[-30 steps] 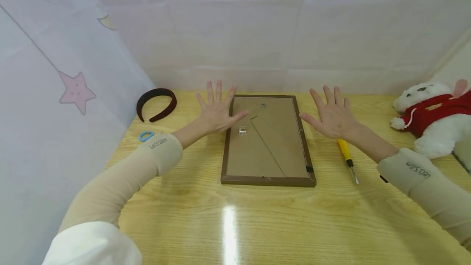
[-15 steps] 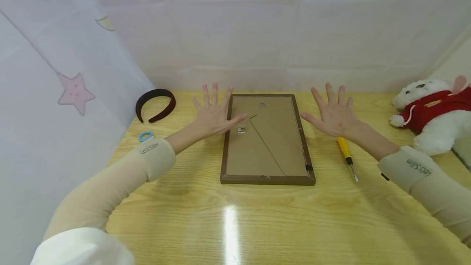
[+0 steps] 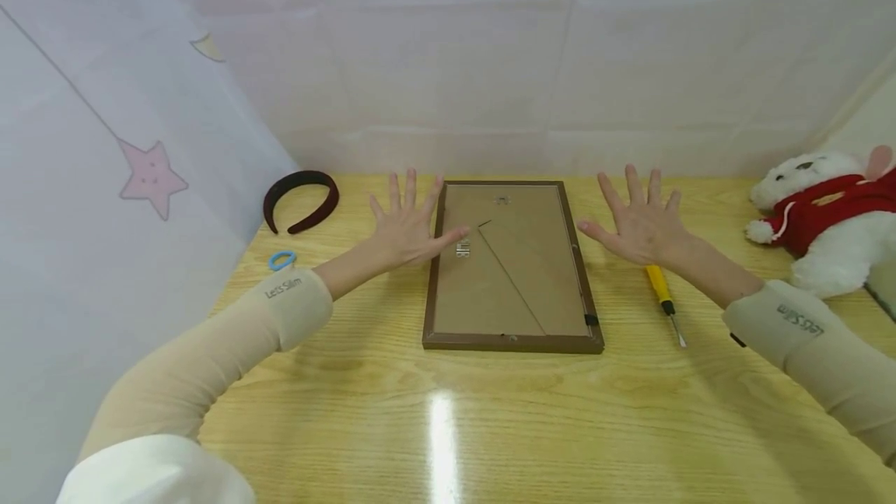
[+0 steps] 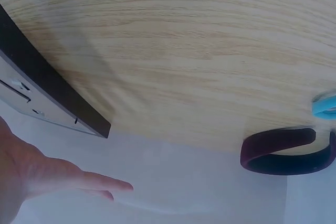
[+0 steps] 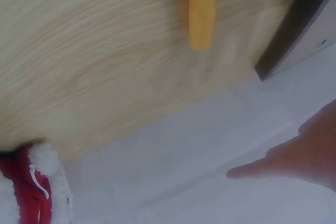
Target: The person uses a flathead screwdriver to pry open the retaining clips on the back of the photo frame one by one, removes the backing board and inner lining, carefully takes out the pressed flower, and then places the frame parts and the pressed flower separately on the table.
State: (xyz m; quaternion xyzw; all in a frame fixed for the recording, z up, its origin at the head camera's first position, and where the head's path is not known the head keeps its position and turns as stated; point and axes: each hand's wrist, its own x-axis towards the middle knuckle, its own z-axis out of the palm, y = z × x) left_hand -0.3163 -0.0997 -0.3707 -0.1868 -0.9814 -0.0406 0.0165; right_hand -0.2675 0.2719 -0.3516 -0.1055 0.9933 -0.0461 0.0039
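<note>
A picture frame (image 3: 518,286) lies back side up on the table, its brown backing board showing metal hangers and a slanted stand line. My left hand (image 3: 404,232), fingers spread, hovers at the frame's left edge; its thumb overlaps the backing in the head view. To the right of the frame is my right hand (image 3: 644,224), also spread and holding nothing. Just below it on the table lies a screwdriver (image 3: 658,286) with a yellow handle, the handle's end partly hidden by that hand. In the left wrist view the hand (image 4: 47,177) appears raised beside the frame's dark edge (image 4: 58,87).
A dark headband (image 3: 329,204) and a small blue ring-shaped item (image 3: 281,260) lie at the table's left. A white plush toy (image 3: 833,271) in a red top is at the far right. A pale cloth backdrop (image 3: 448,61) rises behind the wooden table (image 3: 532,426).
Both hands stay spread and have shifted only slightly; the left forearm has moved a little left and both hands' fingertips sit a bit lower. The frame, screwdriver and other objects stay in place.
</note>
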